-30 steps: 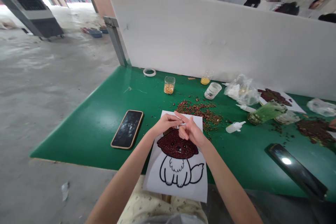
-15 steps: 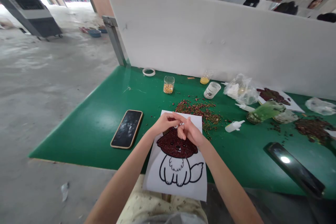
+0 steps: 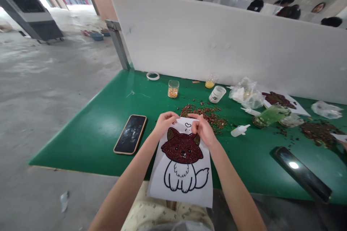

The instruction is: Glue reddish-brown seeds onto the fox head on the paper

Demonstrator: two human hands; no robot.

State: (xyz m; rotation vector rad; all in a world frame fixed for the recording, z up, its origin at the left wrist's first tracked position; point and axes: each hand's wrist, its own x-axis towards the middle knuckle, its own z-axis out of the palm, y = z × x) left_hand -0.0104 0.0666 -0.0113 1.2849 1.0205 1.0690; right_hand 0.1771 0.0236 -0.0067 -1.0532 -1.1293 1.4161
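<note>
A white sheet of paper [image 3: 155,187] carries a black-outlined fox whose head [image 3: 183,151] is covered in dark red grains. Greenish-brown grains fill its ears, while the body is plain white. The sheet's lower end hangs past the table's front edge, over my lap. My left hand [image 3: 165,122] is closed in a pinch at the upper left edge of the paper. Over the top right corner is my right hand [image 3: 203,130], index finger stretched out and other fingers partly curled, with nothing visible in it. Just beyond lie loose red and green beans [image 3: 211,115].
A phone [image 3: 130,134] lies left of the paper, another dark phone [image 3: 300,173] to the right. Behind are a cup of corn kernels [image 3: 173,89], a tape roll [image 3: 153,75] and a clear jar [image 3: 217,94]. A glue bottle [image 3: 240,130] and green bottle [image 3: 271,115] lie rightward. A white panel [image 3: 217,39] borders the back.
My hands were together over the fox's head and have moved apart to the sheet's upper corners. The ears and a small heart drawing now show.
</note>
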